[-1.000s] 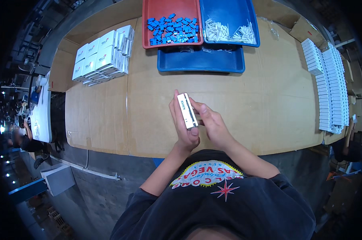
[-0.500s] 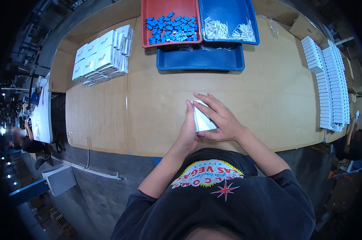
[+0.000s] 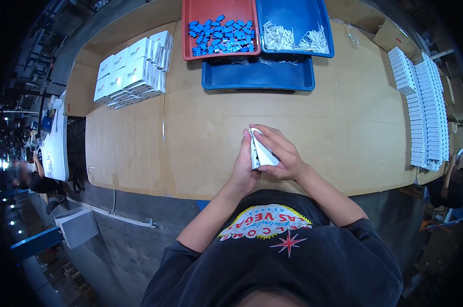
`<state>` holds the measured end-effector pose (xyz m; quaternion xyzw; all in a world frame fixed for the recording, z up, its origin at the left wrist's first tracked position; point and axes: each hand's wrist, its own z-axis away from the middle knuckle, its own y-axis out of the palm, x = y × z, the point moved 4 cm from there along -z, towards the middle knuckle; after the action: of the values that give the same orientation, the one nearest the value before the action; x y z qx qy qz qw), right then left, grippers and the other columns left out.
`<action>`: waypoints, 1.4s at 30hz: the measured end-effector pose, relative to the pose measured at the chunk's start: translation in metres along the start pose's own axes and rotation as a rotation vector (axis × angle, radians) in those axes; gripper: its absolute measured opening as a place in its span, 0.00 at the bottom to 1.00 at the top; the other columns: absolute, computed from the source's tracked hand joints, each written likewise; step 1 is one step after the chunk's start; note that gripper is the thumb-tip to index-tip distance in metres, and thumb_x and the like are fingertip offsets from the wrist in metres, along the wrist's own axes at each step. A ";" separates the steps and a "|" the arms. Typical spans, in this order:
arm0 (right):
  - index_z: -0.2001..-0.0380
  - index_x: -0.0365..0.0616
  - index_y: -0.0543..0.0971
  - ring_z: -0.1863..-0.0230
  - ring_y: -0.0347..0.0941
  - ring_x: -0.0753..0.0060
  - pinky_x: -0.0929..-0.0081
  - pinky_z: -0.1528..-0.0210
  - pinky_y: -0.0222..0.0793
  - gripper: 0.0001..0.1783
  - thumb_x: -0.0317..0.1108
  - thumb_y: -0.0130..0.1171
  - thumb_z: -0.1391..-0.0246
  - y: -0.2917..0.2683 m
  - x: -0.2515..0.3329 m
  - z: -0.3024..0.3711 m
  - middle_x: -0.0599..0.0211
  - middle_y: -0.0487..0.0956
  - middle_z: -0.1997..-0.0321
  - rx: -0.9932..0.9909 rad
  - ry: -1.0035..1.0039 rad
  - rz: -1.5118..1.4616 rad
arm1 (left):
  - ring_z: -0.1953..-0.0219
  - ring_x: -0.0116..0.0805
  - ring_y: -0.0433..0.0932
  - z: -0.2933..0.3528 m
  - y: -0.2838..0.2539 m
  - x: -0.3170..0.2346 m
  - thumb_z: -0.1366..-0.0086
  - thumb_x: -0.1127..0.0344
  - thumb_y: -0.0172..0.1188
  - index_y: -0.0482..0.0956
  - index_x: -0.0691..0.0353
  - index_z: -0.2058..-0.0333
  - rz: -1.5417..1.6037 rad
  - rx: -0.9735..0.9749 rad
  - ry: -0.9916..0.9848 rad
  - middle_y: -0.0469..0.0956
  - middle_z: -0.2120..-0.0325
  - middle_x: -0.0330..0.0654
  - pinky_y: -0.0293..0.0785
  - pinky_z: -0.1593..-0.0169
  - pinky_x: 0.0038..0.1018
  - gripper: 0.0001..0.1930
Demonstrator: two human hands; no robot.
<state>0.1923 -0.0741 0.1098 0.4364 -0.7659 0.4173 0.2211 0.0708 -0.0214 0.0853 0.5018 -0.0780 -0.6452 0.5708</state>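
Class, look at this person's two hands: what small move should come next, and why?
Probably steady the small white rectangular box with the left hand and ease the right hand's fingers back: they cover part of its broad face, while the left hand already supports the box's left side, so the box should stay held.

Wearing dk T-shirt (image 3: 339, 266), blk fading to charcoal, w/ short, loose sleeves (image 3: 364, 235). Printed on front w/ wht badge shape (image 3: 264, 220), yel. dotted edging, red & blue lettering, plus red multi-pt. star (image 3: 288, 243) nearer neck. Bare on forearms (image 3: 208, 222) & hands (image 3: 287, 158).
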 end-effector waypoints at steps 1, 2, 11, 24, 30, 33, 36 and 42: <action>0.32 0.31 0.71 0.34 0.71 0.36 0.51 0.32 0.66 0.45 0.53 0.70 0.43 -0.001 -0.001 0.002 0.37 0.71 0.31 -0.036 0.013 -0.032 | 0.54 0.30 0.84 -0.001 0.000 0.001 0.22 0.31 0.37 0.71 0.54 0.39 0.001 0.000 0.000 0.82 0.53 0.39 0.82 0.53 0.29 0.34; 0.32 0.31 0.70 0.33 0.71 0.38 0.52 0.32 0.66 0.45 0.50 0.71 0.45 -0.001 -0.001 0.003 0.40 0.72 0.30 -0.072 0.027 -0.063 | 0.54 0.30 0.84 -0.003 0.000 0.003 0.22 0.31 0.38 0.72 0.54 0.39 0.026 0.004 0.001 0.81 0.54 0.39 0.82 0.53 0.29 0.33; 0.30 0.29 0.66 0.34 0.72 0.52 0.60 0.31 0.65 0.42 0.57 0.55 0.30 0.000 -0.012 0.010 0.46 0.71 0.31 -0.449 0.287 -0.385 | 0.49 0.41 0.84 -0.012 -0.006 0.010 0.22 0.31 0.36 0.71 0.57 0.38 0.134 0.039 -0.072 0.81 0.49 0.46 0.82 0.46 0.37 0.36; 0.67 0.46 0.80 0.46 0.77 0.56 0.34 0.28 0.57 0.20 0.45 0.77 0.55 -0.047 -0.032 0.039 0.65 0.81 0.48 0.012 0.229 0.593 | 0.29 0.51 0.64 0.000 -0.075 -0.015 0.20 0.58 0.35 0.62 0.66 0.31 -0.939 -0.109 0.783 0.64 0.31 0.58 0.55 0.25 0.41 0.26; 0.63 0.47 0.83 0.44 0.76 0.59 0.40 0.26 0.54 0.18 0.47 0.74 0.49 -0.027 0.017 0.080 0.68 0.81 0.45 0.250 0.403 0.447 | 0.23 0.59 0.53 0.044 -0.098 -0.024 0.25 0.62 0.49 0.69 0.54 0.30 -1.812 -0.119 0.735 0.56 0.26 0.58 0.45 0.23 0.59 0.25; 0.60 0.47 0.84 0.42 0.75 0.58 0.38 0.26 0.54 0.20 0.47 0.76 0.50 -0.018 0.018 0.089 0.66 0.80 0.43 0.216 0.460 0.393 | 0.21 0.58 0.50 0.052 -0.086 -0.007 0.26 0.59 0.55 0.68 0.45 0.29 -1.888 0.109 0.514 0.53 0.23 0.52 0.42 0.24 0.63 0.28; 0.57 0.46 0.84 0.40 0.74 0.57 0.39 0.25 0.53 0.18 0.44 0.73 0.46 -0.016 0.002 0.081 0.63 0.79 0.41 0.165 0.452 0.443 | 0.21 0.58 0.48 0.043 -0.080 -0.004 0.26 0.54 0.57 0.68 0.47 0.29 -1.890 0.061 0.530 0.52 0.23 0.49 0.43 0.24 0.64 0.28; 0.57 0.44 0.84 0.40 0.74 0.57 0.38 0.25 0.53 0.13 0.40 0.66 0.39 -0.020 -0.036 0.030 0.62 0.80 0.43 0.152 0.423 0.534 | 0.22 0.59 0.50 0.008 -0.064 -0.017 0.27 0.54 0.60 0.71 0.55 0.34 -1.798 -0.053 0.657 0.55 0.25 0.51 0.43 0.25 0.66 0.27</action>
<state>0.2292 -0.0870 0.0771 0.1397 -0.7569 0.5976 0.2246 0.0198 0.0099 0.0557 0.5167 0.5152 -0.6706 -0.1338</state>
